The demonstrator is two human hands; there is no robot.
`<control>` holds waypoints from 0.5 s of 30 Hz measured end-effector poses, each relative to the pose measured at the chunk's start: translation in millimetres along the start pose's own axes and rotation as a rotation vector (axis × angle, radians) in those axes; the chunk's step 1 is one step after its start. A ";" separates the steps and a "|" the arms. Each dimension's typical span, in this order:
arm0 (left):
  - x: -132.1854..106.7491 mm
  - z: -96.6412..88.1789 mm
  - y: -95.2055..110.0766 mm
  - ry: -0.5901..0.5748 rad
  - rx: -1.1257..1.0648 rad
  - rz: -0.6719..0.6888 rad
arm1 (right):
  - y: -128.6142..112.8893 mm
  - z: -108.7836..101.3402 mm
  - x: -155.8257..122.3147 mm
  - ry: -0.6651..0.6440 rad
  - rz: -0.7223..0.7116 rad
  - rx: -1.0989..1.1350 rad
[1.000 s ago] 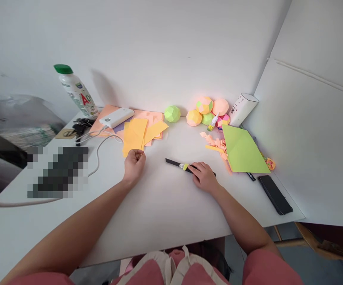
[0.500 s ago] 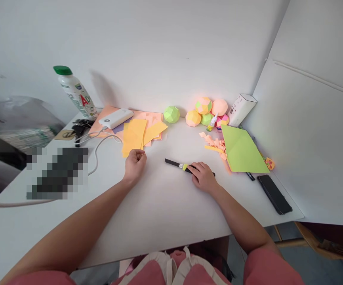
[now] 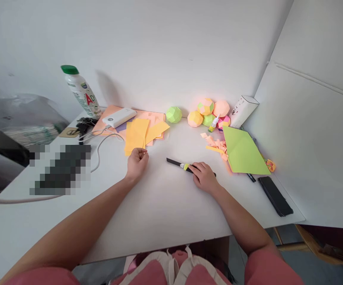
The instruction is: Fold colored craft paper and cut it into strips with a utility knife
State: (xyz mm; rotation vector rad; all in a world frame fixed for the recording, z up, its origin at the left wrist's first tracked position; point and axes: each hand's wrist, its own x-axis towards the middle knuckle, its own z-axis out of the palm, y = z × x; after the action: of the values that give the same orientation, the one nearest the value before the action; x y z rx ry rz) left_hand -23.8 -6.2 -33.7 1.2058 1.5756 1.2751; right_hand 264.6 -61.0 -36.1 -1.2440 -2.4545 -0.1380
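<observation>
My right hand (image 3: 204, 177) rests on the table with its fingers over the black handle of a box cutter (image 3: 177, 163). The cutter has a yellow-green slider and a dark blade pointing left. My left hand (image 3: 137, 163) lies closed on the table at the lower edge of some orange paper sheets (image 3: 138, 132), fingers curled and nothing visible in them. Further right, a green paper sheet (image 3: 245, 152) lies near peach paper scraps (image 3: 219, 145). Faceted paper balls stand by the wall, among them a green ball (image 3: 174, 114) and a peach ball (image 3: 221, 108).
At the left are a white bottle with a green cap (image 3: 82, 93), a white power bank (image 3: 119, 117), its cable, and a blurred-out dark object (image 3: 66, 168). A small glue bottle (image 3: 213, 125), a white paper tube (image 3: 244, 111) and a black case (image 3: 275, 196) are at the right.
The view has shifted slightly, so everything sits a little further right in the picture. Both hands keep their pose, and the box cutter stays under the right hand.
</observation>
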 end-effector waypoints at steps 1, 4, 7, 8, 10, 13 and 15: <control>-0.1 -0.1 0.1 -0.001 -0.001 0.000 | 0.1 0.0 0.0 0.000 -0.002 -0.002; -0.6 -0.2 0.2 -0.002 -0.005 0.004 | 0.2 -0.2 -0.1 0.007 -0.008 -0.007; -0.7 -0.3 0.3 0.000 -0.012 0.008 | 0.2 -0.1 0.0 0.012 -0.005 -0.009; -0.6 -0.3 0.4 -0.001 -0.014 0.009 | 0.1 -0.1 0.0 0.016 -0.004 -0.008; -0.4 -0.4 0.6 -0.002 -0.018 0.011 | 0.2 -0.1 0.0 0.022 -0.006 -0.006; -0.5 -0.6 0.7 -0.002 -0.024 0.012 | 0.5 -0.3 -0.1 0.018 -0.009 -0.001; -0.6 -0.9 0.2 -0.004 -0.028 0.013 | 0.7 -0.4 0.0 0.018 -0.009 0.003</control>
State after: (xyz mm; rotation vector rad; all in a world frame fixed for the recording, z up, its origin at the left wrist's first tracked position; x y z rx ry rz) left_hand -24.4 -7.0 -33.3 1.2023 1.5441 1.2982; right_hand 265.3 -60.7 -35.8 -1.2258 -2.4444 -0.1475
